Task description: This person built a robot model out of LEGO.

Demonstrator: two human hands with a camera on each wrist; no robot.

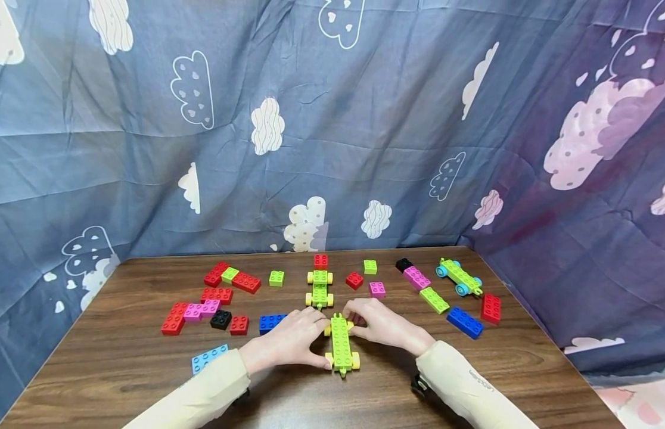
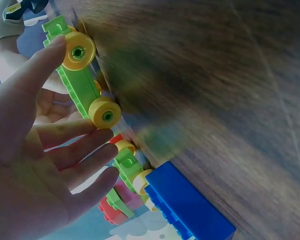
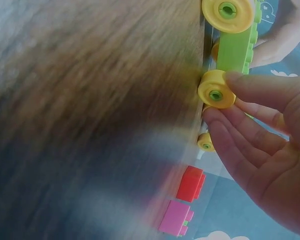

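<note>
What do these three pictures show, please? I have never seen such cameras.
There is no machine here: a person does the work. The wide picture comes from a head camera; the closer two come from cameras on each wrist. On the wooden table lie colourful toy bricks and, towards the back right, a blue-wheeled base. Between the bare left hand and the bare right hand is a long green base with yellow wheels. The left hand touches its wheels; the right hand holds one.
</note>
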